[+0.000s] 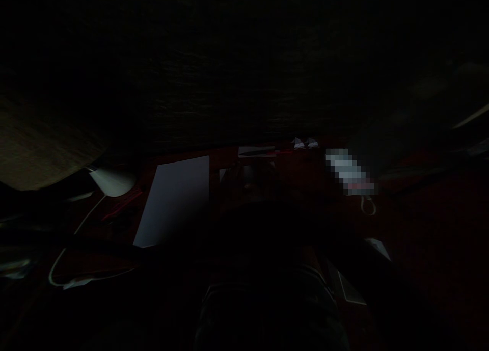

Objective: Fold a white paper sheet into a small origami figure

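Observation:
The scene is very dark, and my hands are almost lost in shadow. My right arm [367, 264] shows as a dark shape reaching in from the lower right. A dim hand shape [244, 180] lies in the middle over some pale paper [256, 151]; which hand it is, and what its fingers do, I cannot make out. Across that paper lies a thin dark and red tool [262, 152], its kind unclear. Left of the hand shape, a large white sheet [179, 198] rests on the dark red surface.
Two small folded white papers [304, 143] lie at the back. On the right is a blurred-out pale object with a looped cord [369, 206]. A white cone-shaped thing [112, 181], a pale cable [57, 264] and a red item [124, 204] are on the left.

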Motion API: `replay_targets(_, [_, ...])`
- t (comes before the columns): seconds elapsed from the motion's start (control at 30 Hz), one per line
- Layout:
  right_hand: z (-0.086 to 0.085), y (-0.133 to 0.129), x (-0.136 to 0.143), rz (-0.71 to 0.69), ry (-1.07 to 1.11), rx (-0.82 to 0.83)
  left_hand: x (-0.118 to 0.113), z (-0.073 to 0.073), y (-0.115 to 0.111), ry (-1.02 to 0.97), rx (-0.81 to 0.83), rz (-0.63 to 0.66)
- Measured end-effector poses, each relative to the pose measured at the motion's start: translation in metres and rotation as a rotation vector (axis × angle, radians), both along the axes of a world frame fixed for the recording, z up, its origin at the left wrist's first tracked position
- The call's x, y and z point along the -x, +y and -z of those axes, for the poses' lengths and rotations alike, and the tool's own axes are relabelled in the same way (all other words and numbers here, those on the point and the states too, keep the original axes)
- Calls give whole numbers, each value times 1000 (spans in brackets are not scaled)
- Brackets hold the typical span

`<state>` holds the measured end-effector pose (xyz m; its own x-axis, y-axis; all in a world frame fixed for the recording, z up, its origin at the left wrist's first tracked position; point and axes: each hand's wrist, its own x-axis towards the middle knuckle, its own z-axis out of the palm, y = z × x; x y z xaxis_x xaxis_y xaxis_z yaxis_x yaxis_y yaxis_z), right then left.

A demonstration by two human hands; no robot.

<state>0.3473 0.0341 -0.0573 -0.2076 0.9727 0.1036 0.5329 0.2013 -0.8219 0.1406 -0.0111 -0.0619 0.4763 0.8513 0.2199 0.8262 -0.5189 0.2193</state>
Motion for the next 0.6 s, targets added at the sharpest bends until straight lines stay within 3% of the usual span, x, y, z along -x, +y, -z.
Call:
replay_targets(0.23, [2, -10, 1, 8, -15, -29, -8, -26, 1, 80, 13, -87])
replay_targets(0.6, [-14, -23, 9, 80, -1, -28, -9, -23, 3, 81, 12, -88])
